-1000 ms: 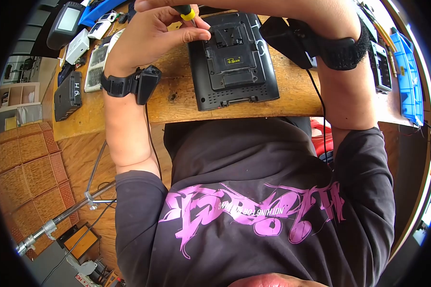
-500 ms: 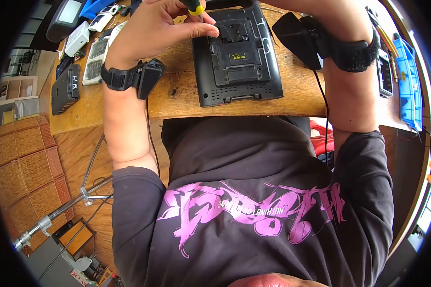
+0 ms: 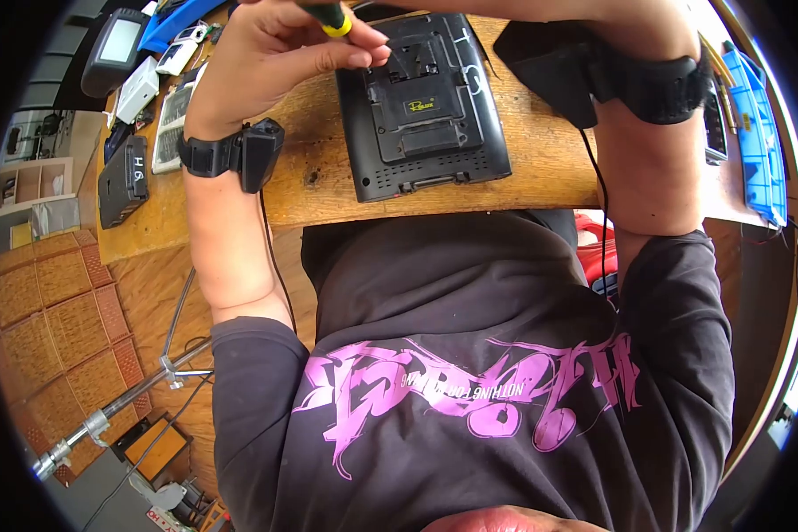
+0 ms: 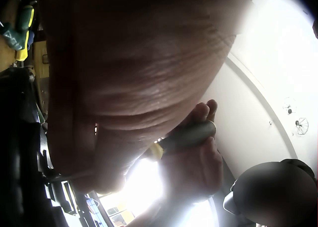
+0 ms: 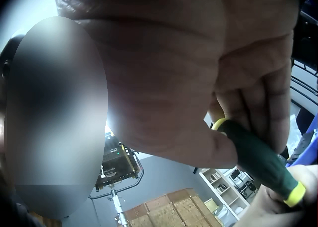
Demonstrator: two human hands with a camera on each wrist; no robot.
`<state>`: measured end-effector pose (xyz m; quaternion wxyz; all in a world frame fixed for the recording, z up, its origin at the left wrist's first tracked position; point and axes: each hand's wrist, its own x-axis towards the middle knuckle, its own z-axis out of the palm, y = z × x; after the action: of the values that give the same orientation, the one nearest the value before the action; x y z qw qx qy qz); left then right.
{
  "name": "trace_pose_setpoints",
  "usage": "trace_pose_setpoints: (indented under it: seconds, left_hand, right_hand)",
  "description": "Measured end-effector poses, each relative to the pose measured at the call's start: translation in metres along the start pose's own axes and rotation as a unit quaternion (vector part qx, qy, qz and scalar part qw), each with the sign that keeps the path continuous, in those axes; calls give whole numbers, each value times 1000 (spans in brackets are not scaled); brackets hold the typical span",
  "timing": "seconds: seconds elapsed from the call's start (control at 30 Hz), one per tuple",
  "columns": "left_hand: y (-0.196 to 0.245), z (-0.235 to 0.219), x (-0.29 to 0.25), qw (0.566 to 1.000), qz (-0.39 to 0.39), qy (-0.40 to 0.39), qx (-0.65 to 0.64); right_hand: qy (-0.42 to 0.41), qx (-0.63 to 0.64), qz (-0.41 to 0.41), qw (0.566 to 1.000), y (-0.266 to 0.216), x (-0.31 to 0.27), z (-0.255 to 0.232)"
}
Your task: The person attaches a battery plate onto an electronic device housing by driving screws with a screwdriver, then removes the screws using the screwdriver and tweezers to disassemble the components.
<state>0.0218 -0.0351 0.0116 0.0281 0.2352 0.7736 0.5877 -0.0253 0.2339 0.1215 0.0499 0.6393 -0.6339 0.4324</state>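
A black device (image 3: 434, 142) with a raised back plate lies on the wooden table in the head view. Over its upper left part, the left hand (image 3: 266, 66) pinches the metal shaft of a screwdriver (image 3: 332, 19) with a yellow collar, thumb and fingertips close to the plate. The right hand, largely cut off by the top of the head view, shows in the right wrist view: its fingers (image 5: 253, 103) curl round the screwdriver's green handle (image 5: 263, 160). In the left wrist view the right hand (image 4: 191, 170) grips that handle beyond the left hand (image 4: 144, 73). The screwdriver's tip cannot be made out.
Left on the table (image 3: 310, 199) are a black box marked H6 (image 3: 122, 184), a clear-lidded case (image 3: 170, 129), a white box (image 3: 138, 91) and a device with a screen (image 3: 115, 51). A blue tray (image 3: 758, 142) stands at the right edge. Thin cables hang from both wrist straps.
The device and the left hand appear slightly further left in the head view, which has shifted a little. The screwdriver handle leans more to the left. Both hands keep their hold.
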Motion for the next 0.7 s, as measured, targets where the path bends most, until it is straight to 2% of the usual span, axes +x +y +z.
trace_pose_setpoints:
  seconds: [0.03,0.17,0.27,0.33,0.4,0.47,0.53,0.67,0.7]
  left_hand:
    - [-1,-2,-2,1000,-11,3,21]
    - [-4,-1,-3,995,-54,32,74]
    - [-2,-1,-3,989,-63,40,131]
    - [3,-1,-1,978,-50,37,200]
    - [5,0,-1,976,-43,28,213]
    - [10,4,2,973,-36,19,226]
    - [18,13,8,997,36,-16,60]
    - [-4,-5,0,999,20,-25,35]
    - [-6,-4,-2,1000,-6,-2,22]
  right_hand:
    - [54,-25,-35,998,3,-1,7]
    - [18,-121,2,992,-8,16,2]
    - [-47,-151,197,968,-42,26,-4]
    - [-56,-159,197,966,-44,27,-6]
    - [-64,-169,196,964,-38,25,-8]
    - [-31,-69,88,993,-15,14,-13]
    - [-35,-72,70,994,-9,10,-14]
    - [-47,-88,-2,995,-2,3,-17]
    - [-50,-93,-19,994,-2,2,-18]
